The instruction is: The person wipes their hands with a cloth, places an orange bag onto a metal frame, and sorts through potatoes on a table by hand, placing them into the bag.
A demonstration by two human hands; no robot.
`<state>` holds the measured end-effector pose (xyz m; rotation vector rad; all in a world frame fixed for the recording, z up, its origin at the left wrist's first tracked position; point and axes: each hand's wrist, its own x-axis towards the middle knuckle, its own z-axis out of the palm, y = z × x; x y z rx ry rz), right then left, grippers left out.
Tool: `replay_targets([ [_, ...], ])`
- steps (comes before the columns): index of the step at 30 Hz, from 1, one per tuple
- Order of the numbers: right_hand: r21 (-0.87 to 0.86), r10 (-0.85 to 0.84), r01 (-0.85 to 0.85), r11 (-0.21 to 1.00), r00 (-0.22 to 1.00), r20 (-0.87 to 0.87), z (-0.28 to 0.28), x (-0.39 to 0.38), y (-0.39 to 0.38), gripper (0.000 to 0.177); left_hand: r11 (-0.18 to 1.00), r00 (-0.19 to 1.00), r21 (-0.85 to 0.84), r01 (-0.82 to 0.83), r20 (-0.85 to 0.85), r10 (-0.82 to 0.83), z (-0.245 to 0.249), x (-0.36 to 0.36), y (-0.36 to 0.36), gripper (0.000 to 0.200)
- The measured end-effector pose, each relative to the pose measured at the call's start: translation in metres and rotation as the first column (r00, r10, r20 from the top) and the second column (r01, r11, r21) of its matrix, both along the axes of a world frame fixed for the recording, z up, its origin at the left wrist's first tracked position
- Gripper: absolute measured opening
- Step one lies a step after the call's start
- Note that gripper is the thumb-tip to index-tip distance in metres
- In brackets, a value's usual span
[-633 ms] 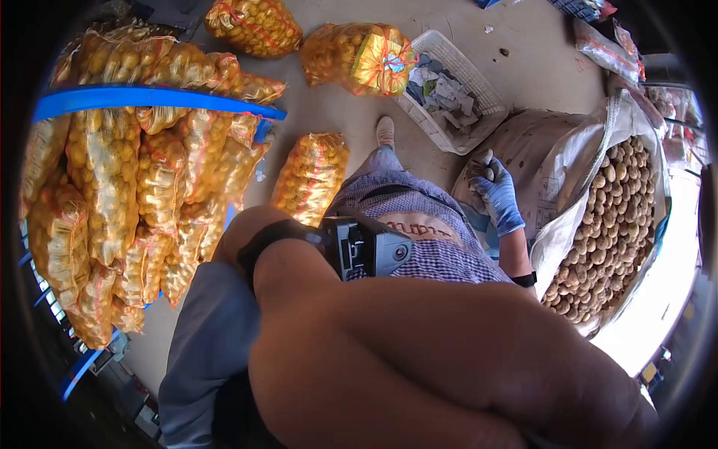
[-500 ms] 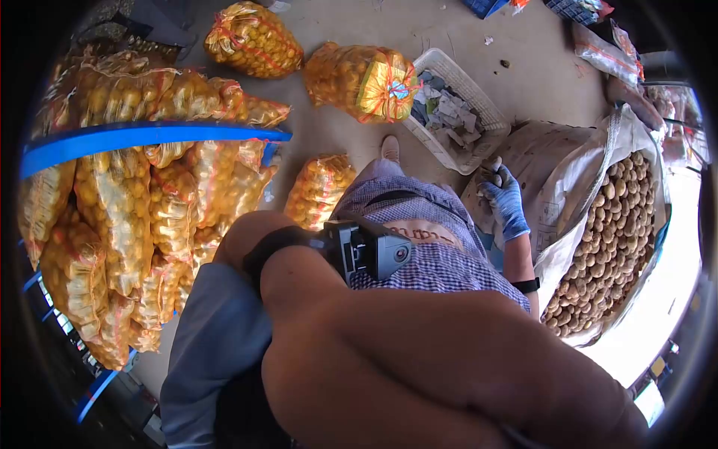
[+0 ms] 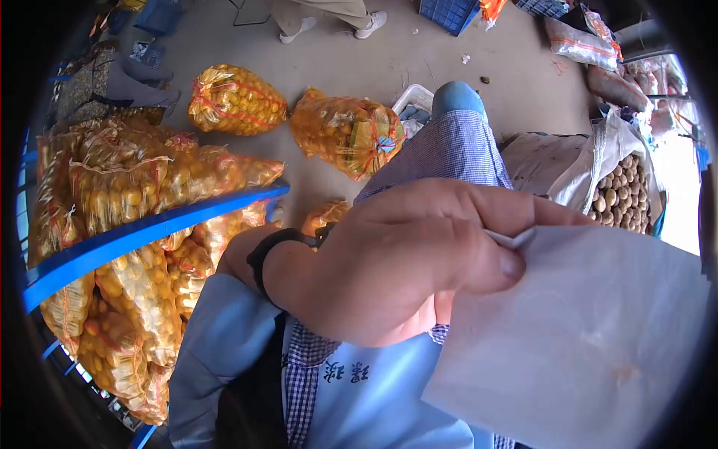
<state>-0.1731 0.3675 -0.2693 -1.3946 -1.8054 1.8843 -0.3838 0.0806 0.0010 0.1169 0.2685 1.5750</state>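
My bare left hand (image 3: 396,258) reaches across from the left, a black strap (image 3: 269,251) round its wrist. Thumb and fingers pinch the folded corner of a thin whitish sheet (image 3: 576,337), which spreads over the lower right of the view, close to the camera. Below the hand is my light blue apron (image 3: 389,382) with dark printed characters and checked cloth beside it. Checked cloth also covers my raised leg (image 3: 441,150) behind the hand. My right hand does not show; the sheet hides much of that side.
Netted bags of round yellow-brown produce are stacked at left (image 3: 127,194) behind a blue rail (image 3: 157,228). Two more bags (image 3: 238,101) (image 3: 340,135) lie on the floor. A white crate (image 3: 413,97) stands beyond my leg. At right is an open white sack (image 3: 617,142) of brown produce. A person's legs (image 3: 329,9) show at the top.
My left hand has come down from close to the camera and now shows with the sheet. My gloved right hand, seen holding brown produce beside the sack, has left view. The camera has shifted.
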Motion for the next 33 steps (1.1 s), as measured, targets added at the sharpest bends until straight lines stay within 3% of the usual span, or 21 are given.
replay_targets([
  [1, -0.009, -0.016, 0.016, 1.000, 1.000, -0.012, -0.006, -0.008, 0.002, 0.022, 0.989, 0.995, -0.115, -0.097, 0.012, 0.099, -0.003, -0.009, 0.005, 0.052],
  [4, -0.032, -0.030, 0.029, 0.999, 0.999, -0.041, -0.019, -0.032, 0.018, 0.015, 0.952, 0.973, -0.202, -0.230, -0.046, 0.226, -0.041, -0.040, 0.026, 0.054],
  [6, -0.031, -0.029, 0.027, 0.999, 0.998, -0.061, -0.028, -0.056, 0.039, 0.010, 0.954, 0.959, -0.111, -0.280, -0.069, 0.274, -0.056, -0.065, 0.039, 0.054],
  [8, -0.033, -0.012, 0.009, 0.999, 0.996, -0.089, -0.041, -0.093, 0.070, 0.006, 0.930, 0.943, -0.159, -0.332, -0.085, 0.322, -0.065, -0.091, 0.055, 0.052],
  [10, -0.019, 0.057, -0.060, 0.998, 0.990, -0.125, -0.050, -0.135, 0.109, 0.012, 0.907, 0.914, -0.114, -0.406, -0.078, 0.399, -0.072, -0.120, 0.080, 0.047],
  [12, -0.025, 0.153, -0.158, 0.987, 0.978, -0.142, -0.058, -0.183, 0.156, 0.024, 0.826, 0.840, -0.178, -0.535, -0.216, 0.498, -0.077, -0.153, 0.113, 0.047],
  [14, -0.168, 0.095, -0.113, 0.979, 0.989, -0.113, -0.065, -0.243, 0.203, 0.022, 0.786, 0.785, -0.125, -0.606, -0.251, 0.566, -0.082, -0.193, 0.156, 0.047],
  [16, -0.307, 0.230, -0.258, 0.916, 0.965, -0.125, -0.079, -0.304, 0.264, 0.024, 0.659, 0.654, -0.174, -0.731, -0.452, 0.607, -0.083, -0.238, 0.209, 0.046],
  [17, -0.236, 0.283, -0.298, 0.925, 0.954, -0.098, -0.088, -0.338, 0.289, 0.024, 0.605, 0.565, -0.134, -0.785, -0.557, 0.609, -0.089, -0.265, 0.240, 0.046],
  [18, -0.174, 0.330, -0.336, 0.926, 0.942, -0.061, -0.096, -0.373, 0.317, 0.024, 0.613, 0.592, -0.144, -0.777, -0.499, 0.633, -0.092, -0.294, 0.269, 0.044],
  [20, -0.253, 0.374, -0.378, 0.891, 0.925, -0.068, -0.103, -0.431, 0.381, 0.025, 0.562, 0.614, -0.276, -0.780, -0.513, 0.600, -0.085, -0.350, 0.325, 0.043],
  [22, -0.302, 0.347, -0.366, 0.880, 0.931, -0.114, -0.119, -0.465, 0.413, 0.025, 0.456, 0.532, -0.282, -0.844, -0.549, 0.645, -0.091, -0.394, 0.370, 0.037],
  [23, -0.366, 0.384, -0.385, 0.847, 0.920, -0.080, -0.109, -0.480, 0.422, 0.024, 0.426, 0.331, -0.164, -0.890, -0.874, 0.355, -0.097, -0.414, 0.382, 0.034],
  [24, -0.422, 0.422, -0.399, 0.814, 0.905, -0.042, -0.097, -0.490, 0.433, 0.023, 0.460, 0.053, -0.048, -0.886, -0.999, -0.001, -0.099, -0.427, 0.395, 0.033],
  [25, -0.450, 0.411, -0.384, 0.806, 0.911, -0.041, -0.101, -0.482, 0.446, 0.021, 0.438, -0.077, -0.051, -0.897, -0.960, -0.270, -0.093, -0.438, 0.410, 0.031],
  [26, -0.470, 0.390, -0.376, 0.799, 0.918, -0.072, -0.107, -0.487, 0.449, 0.019, 0.392, -0.323, 0.106, -0.914, -0.774, -0.544, -0.103, -0.448, 0.424, 0.031],
  [27, -0.454, 0.452, -0.383, 0.805, 0.890, 0.051, -0.083, -0.499, 0.447, 0.018, 0.411, -0.364, 0.117, -0.904, -0.715, -0.597, -0.109, -0.457, 0.432, 0.032],
  [28, -0.489, 0.483, -0.453, 0.745, 0.873, -0.073, -0.111, -0.492, 0.458, 0.016, 0.420, -0.393, 0.123, -0.899, -0.648, -0.652, -0.116, -0.462, 0.437, 0.032],
  [29, -0.500, 0.515, -0.467, 0.729, 0.856, -0.047, -0.109, -0.498, 0.461, 0.016, 0.401, -0.393, 0.139, -0.905, -0.633, -0.667, -0.118, -0.465, 0.440, 0.032],
  [32, -0.514, 0.605, -0.533, 0.672, 0.796, -0.034, -0.104, -0.520, 0.456, 0.019, 0.340, -0.305, 0.068, -0.938, -0.628, -0.716, -0.127, -0.468, 0.441, 0.032],
  [33, -0.506, 0.618, -0.548, 0.666, 0.785, -0.036, -0.103, -0.529, 0.455, 0.020, 0.301, -0.242, 0.053, -0.952, -0.730, -0.639, -0.127, -0.468, 0.440, 0.032],
])
